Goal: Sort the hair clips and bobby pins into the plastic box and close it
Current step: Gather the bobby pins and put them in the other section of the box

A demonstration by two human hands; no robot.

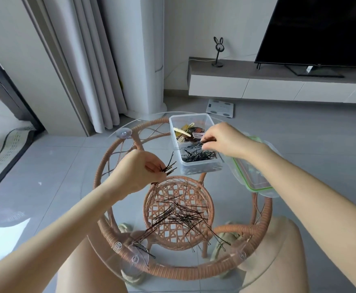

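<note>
Left hand (140, 172) pinches a bunch of pins (168, 167); right hand (225, 140), at 2 o'clock, grips pins over the box (194, 163).

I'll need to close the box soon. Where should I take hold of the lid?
Probably the lid's near short edge with the green rim, coming from the right side. It lies flat beside the box, and the right hand is nearest.

Your right hand (225, 140) hides the box's (190, 117) right wall; your forearm covers part of the lid (255, 182).
</note>
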